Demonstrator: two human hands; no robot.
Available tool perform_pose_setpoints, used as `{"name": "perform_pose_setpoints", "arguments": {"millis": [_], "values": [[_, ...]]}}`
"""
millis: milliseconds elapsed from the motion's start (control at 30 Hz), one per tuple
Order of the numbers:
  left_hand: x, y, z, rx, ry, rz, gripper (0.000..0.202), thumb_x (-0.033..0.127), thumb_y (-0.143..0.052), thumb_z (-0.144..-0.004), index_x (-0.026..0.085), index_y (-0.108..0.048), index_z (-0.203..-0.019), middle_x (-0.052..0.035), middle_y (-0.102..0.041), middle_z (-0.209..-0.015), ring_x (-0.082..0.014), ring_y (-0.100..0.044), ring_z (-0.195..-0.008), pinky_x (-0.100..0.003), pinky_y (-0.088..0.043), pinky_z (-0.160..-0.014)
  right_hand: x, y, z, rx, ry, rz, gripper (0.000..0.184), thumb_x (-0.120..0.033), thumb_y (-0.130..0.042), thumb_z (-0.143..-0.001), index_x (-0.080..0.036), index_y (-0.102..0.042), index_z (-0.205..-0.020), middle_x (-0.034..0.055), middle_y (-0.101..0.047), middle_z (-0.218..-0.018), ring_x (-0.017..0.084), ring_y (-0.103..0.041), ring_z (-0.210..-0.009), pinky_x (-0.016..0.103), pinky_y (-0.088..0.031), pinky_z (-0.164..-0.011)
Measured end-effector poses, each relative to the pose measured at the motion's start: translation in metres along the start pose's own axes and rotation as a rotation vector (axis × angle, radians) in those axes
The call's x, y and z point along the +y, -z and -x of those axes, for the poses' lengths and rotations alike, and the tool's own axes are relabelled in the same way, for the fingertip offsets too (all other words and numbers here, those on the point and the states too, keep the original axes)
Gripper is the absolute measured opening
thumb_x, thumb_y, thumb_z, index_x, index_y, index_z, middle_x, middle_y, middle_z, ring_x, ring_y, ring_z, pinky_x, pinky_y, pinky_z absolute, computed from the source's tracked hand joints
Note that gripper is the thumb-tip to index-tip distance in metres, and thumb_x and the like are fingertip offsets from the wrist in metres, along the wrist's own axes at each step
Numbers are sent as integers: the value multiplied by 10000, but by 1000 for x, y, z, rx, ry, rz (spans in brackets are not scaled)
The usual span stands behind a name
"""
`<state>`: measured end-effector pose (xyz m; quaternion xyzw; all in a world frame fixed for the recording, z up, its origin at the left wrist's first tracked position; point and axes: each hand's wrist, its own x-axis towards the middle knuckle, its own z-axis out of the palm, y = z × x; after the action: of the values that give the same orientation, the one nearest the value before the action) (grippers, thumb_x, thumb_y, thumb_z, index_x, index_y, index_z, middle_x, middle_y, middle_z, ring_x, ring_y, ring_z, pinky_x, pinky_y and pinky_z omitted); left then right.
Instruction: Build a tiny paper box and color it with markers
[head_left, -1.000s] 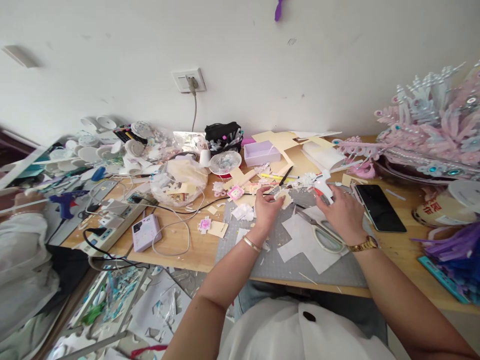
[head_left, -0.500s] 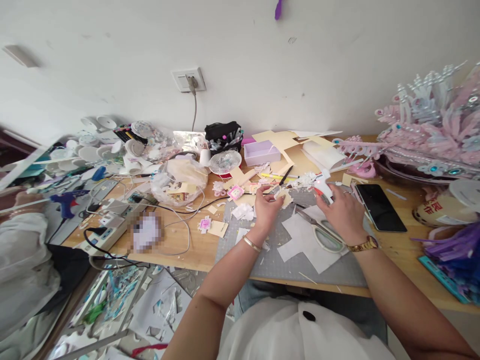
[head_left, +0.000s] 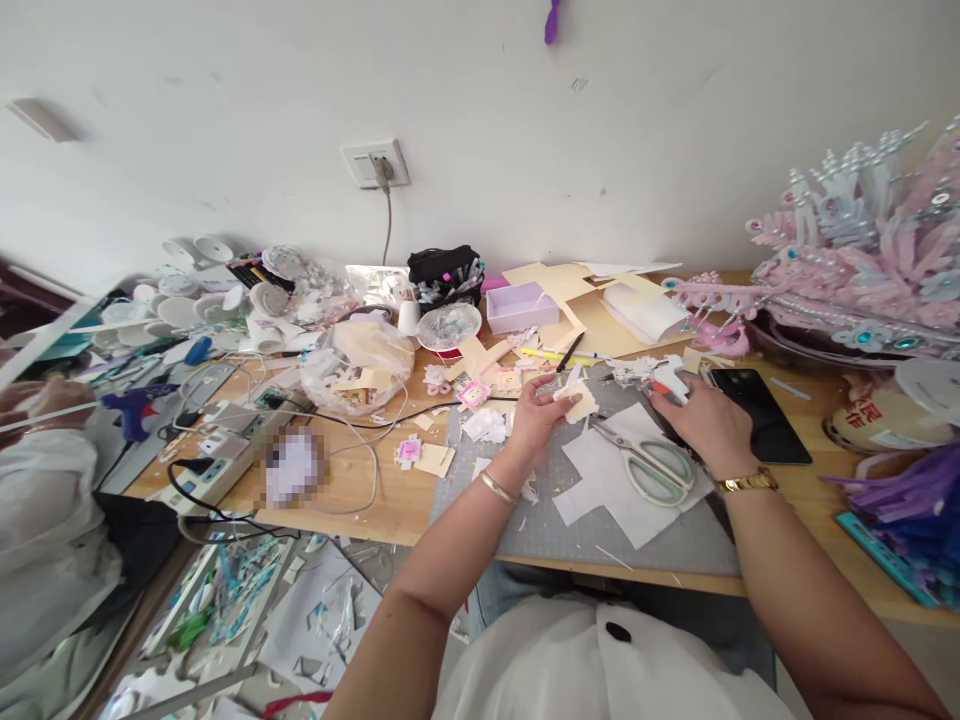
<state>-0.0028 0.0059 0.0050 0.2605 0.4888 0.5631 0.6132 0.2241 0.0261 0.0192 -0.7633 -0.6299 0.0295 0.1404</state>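
Observation:
My left hand pinches a small cream card cutout between thumb and fingers, above the grey cutting mat. My right hand is closed around a white glue gun with an orange trigger; part of its handle is hidden by the fingers. The gun's nozzle points left, low over the table. Between my hands, scissors with pale handles lie on white paper. Pink printed cutouts and white paper scraps lie left of my left hand.
A black phone, a cup and pink beaded crowns stand to the right. Behind are a lilac box and cream card sheets. At left are a power strip with cords, a blue glue gun and another person's sleeve.
My right hand has moved right with the glue gun, which now sits lower and flatter, apart from the cutout. My left hand has shifted slightly, and the cream cutout shows more fully.

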Motion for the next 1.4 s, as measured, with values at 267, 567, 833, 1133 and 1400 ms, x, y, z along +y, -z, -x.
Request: {"name": "perform_pose_setpoints", "arguments": {"millis": [267, 567, 833, 1133, 1400], "values": [[2, -4, 10, -251, 59, 16, 758, 337, -953, -471, 203, -542, -1093, 29, -693, -742, -118, -637, -626, -244, -481, -633, -2, -1, 5, 240, 206, -153, 377, -446, -576, -871, -150, -748, -1030, 212, -671, -1184, 386, -565, -1155, 525, -443, -953], [0, -4, 9, -312, 53, -75, 766, 310, -941, -485, 203, -525, -1120, 42, -691, -727, -97, -614, -602, -245, -479, -649, -32, -17, 24, -450, 87, -1206, 317, -543, -740, -672, -235, -745, -749, 67, -746, -896, 261, -669, -900, 406, -545, -835], [-2, -2, 8, -313, 45, -94, 769, 306, -931, -498, 192, -520, -1138, 42, -672, -692, -120, -620, -589, -253, -470, -628, -28, -13, 22, -515, 12, -1306, 364, -554, -805, -609, -223, -744, -750, 69, -736, -905, 250, -661, -874, 402, -541, -804], [0, -2, 9, -321, 100, -52, 824, 320, -947, -462, 198, -503, -1147, 41, -684, -700, -129, -644, -612, -265, -491, -660, -28, -11, 22, -563, 0, -1362, 330, -506, -828, -600, -223, -759, -756, 54, -730, -900, 226, -660, -863, 359, -541, -778], [1, -3, 9, -319, 87, -82, 849, 352, -955, -469, 188, -499, -1166, 52, -680, -697, -111, -627, -596, -251, -484, -637, -26, -13, 22, -612, -5, -1419, 265, -457, -855, -624, -240, -789, -762, 58, -725, -906, 220, -644, -826, 360, -533, -750]]}}
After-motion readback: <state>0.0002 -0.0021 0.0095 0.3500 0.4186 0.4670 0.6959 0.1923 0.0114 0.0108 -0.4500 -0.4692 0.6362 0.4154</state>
